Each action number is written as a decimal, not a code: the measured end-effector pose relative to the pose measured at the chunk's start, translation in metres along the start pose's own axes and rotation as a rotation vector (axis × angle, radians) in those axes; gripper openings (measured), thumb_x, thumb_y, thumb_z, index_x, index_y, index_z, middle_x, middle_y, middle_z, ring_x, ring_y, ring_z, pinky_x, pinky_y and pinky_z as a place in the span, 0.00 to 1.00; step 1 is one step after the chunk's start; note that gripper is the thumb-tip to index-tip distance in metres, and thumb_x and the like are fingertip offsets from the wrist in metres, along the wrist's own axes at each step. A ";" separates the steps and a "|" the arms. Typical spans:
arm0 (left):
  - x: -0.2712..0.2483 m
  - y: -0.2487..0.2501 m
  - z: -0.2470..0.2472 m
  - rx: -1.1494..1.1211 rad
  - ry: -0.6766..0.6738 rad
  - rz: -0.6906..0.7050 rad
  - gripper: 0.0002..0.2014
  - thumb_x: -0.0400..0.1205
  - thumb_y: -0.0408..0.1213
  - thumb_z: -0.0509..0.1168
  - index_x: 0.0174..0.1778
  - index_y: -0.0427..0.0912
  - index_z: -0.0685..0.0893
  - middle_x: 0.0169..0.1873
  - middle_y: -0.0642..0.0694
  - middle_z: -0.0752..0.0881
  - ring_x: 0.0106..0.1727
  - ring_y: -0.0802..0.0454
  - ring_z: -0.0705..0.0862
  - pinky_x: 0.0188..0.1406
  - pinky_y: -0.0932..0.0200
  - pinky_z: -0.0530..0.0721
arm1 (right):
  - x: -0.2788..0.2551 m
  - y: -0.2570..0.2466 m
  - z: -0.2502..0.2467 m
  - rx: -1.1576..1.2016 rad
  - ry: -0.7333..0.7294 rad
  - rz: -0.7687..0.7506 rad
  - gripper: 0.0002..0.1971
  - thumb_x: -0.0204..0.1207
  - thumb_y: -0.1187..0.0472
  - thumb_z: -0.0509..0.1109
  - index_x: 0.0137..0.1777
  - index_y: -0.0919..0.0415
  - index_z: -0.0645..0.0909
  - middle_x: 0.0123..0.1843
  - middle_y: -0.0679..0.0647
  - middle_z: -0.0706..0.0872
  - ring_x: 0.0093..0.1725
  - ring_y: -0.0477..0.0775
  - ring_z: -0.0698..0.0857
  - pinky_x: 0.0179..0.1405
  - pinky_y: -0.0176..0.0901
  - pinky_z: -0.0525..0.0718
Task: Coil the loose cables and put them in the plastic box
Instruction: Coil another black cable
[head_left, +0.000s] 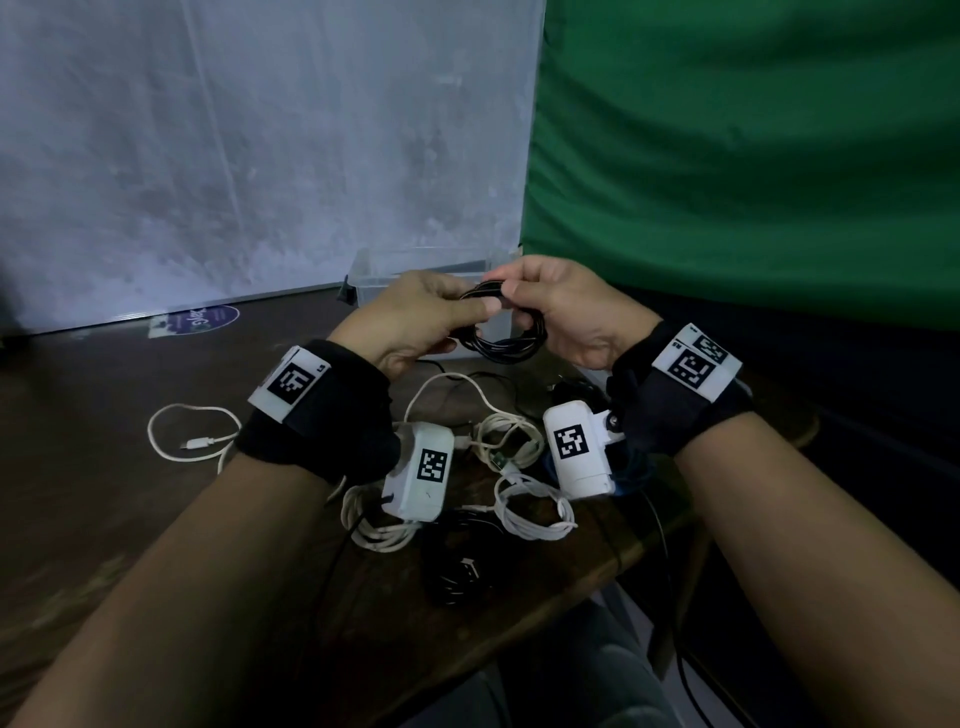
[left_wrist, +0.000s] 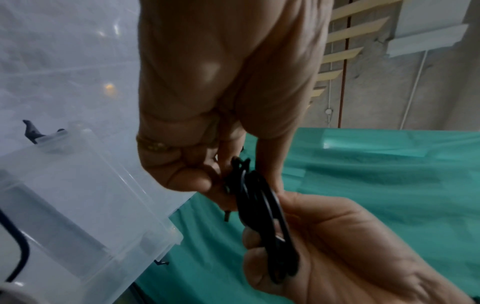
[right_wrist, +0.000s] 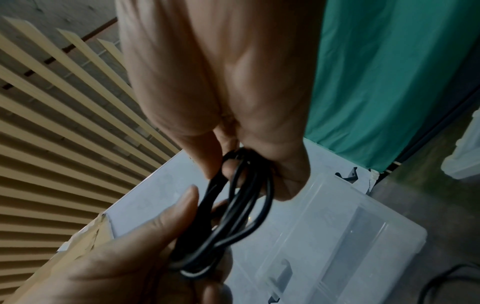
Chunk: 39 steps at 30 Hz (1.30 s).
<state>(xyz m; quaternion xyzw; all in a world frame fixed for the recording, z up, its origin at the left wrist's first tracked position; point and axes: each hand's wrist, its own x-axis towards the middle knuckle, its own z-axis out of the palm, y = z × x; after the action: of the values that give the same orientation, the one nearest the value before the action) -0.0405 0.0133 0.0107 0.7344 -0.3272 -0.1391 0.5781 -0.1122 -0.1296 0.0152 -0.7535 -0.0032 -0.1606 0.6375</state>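
Note:
Both hands hold a coiled black cable (head_left: 498, 345) in the air, just in front of the clear plastic box (head_left: 374, 270). My left hand (head_left: 457, 312) grips the coil's left side, thumb on top. The right hand (head_left: 519, 291) pinches the strands at the coil's top right. In the left wrist view the black cable (left_wrist: 262, 216) runs between my left hand (left_wrist: 215, 181) and the right hand (left_wrist: 324, 246), with the box (left_wrist: 78, 205) beside them. The right wrist view shows the loops of the cable (right_wrist: 241, 205) above the open box (right_wrist: 337, 236).
Loose white cables (head_left: 187, 441) (head_left: 535, 512) (head_left: 379, 530) and a black cable (head_left: 457, 571) lie tangled on the dark wooden table (head_left: 104, 467) under my wrists. A white board (head_left: 260, 156) stands behind the box, a green cloth (head_left: 753, 156) hangs at the right. The table's edge runs at the front right.

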 end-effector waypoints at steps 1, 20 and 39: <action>0.000 0.000 -0.001 0.018 -0.005 0.005 0.06 0.79 0.38 0.69 0.50 0.45 0.87 0.34 0.51 0.85 0.36 0.59 0.82 0.27 0.71 0.75 | 0.000 0.000 -0.001 -0.004 0.003 -0.012 0.12 0.80 0.76 0.59 0.46 0.61 0.80 0.39 0.55 0.81 0.27 0.42 0.72 0.27 0.29 0.74; -0.001 0.002 -0.002 -0.462 -0.094 -0.139 0.08 0.85 0.31 0.58 0.43 0.42 0.80 0.25 0.54 0.84 0.26 0.64 0.80 0.24 0.71 0.77 | 0.000 -0.004 -0.009 0.147 -0.065 0.062 0.19 0.80 0.79 0.57 0.68 0.69 0.76 0.42 0.59 0.84 0.37 0.48 0.81 0.44 0.39 0.82; -0.001 0.004 0.003 -0.288 0.046 -0.076 0.05 0.84 0.29 0.61 0.46 0.44 0.78 0.34 0.48 0.82 0.23 0.63 0.77 0.21 0.71 0.77 | -0.005 -0.012 -0.003 -0.058 0.014 0.124 0.09 0.76 0.69 0.71 0.55 0.68 0.82 0.40 0.60 0.85 0.31 0.49 0.84 0.20 0.35 0.80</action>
<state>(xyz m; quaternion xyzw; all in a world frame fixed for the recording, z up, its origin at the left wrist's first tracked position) -0.0441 0.0111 0.0130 0.6589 -0.2624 -0.1893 0.6791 -0.1203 -0.1295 0.0254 -0.7693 0.0525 -0.1260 0.6242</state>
